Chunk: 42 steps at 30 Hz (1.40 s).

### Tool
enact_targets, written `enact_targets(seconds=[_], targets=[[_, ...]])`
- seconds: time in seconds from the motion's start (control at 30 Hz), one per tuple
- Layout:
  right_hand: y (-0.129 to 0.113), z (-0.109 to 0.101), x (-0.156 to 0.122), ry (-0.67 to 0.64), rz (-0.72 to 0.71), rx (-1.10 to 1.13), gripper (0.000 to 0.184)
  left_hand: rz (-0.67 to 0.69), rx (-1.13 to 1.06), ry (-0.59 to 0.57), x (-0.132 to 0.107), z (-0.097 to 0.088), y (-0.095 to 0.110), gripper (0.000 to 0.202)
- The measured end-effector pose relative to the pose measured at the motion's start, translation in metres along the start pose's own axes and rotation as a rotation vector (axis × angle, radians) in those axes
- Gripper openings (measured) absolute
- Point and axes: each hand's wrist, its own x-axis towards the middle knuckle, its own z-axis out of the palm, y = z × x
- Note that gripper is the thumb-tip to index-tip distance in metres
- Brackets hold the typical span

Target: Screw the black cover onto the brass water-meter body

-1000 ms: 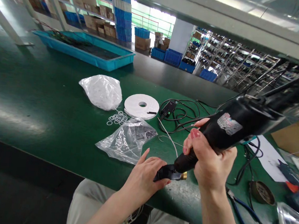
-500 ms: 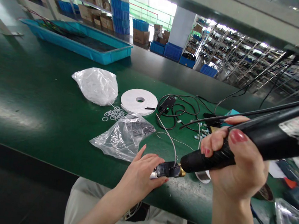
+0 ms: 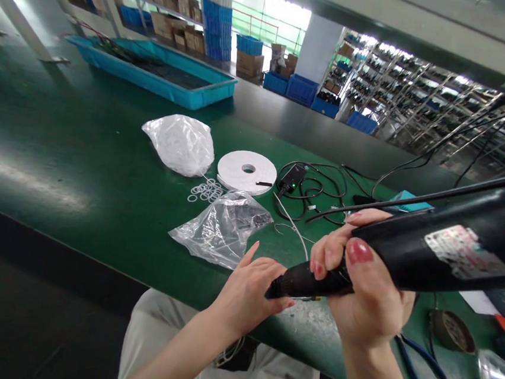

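Observation:
My right hand is closed around a black electric screwdriver with a worn label, its nose pointing left and down. My left hand pinches a small black-and-metal part with a brass-coloured end low over the front of the table. The screwdriver's nose covers most of that part, so I cannot see where the bit meets it. A thin grey cable runs up behind the screwdriver's nose. Beyond my left hand lies a clear plastic bag with dark pieces inside.
A white tape roll, a filled plastic bag and loose white rings lie on the green table. Behind them are a black adapter with coiled cable and a blue tray. Blue-handled pliers lie at the right.
The screwdriver has moved left and now reaches across the small part, hiding most of it. My left hand keeps its hold. The whole view has shifted slightly.

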Motion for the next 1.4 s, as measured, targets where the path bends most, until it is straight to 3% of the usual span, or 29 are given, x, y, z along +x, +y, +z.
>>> enact_targets(seconds=[0.4,0.63,0.9,1.17,1.3,1.4], targets=[[0.0,0.006,-0.003,0.001,0.005,-0.088,0.014,0.019,0.002,-0.006,-0.001,-0.003,0.001,0.018],[0.004,0.019,0.005,0.012,0.016,-0.098,0.014,0.078,-0.005,0.049,0.0,0.003,-0.004,0.021],[0.006,0.005,0.018,0.018,0.067,-0.03,0.02,0.023,0.009,-0.02,-0.001,0.001,-0.001,0.026],[-0.005,-0.023,0.066,0.173,0.118,0.07,0.022,0.024,0.012,-0.012,-0.001,-0.004,0.002,0.028],[0.003,-0.028,0.105,0.149,0.133,-0.009,0.024,0.043,0.004,0.012,-0.001,-0.003,0.001,0.031],[0.026,-0.025,0.13,0.046,0.092,-0.211,0.028,0.054,-0.003,0.018,-0.002,-0.004,0.001,0.032]])
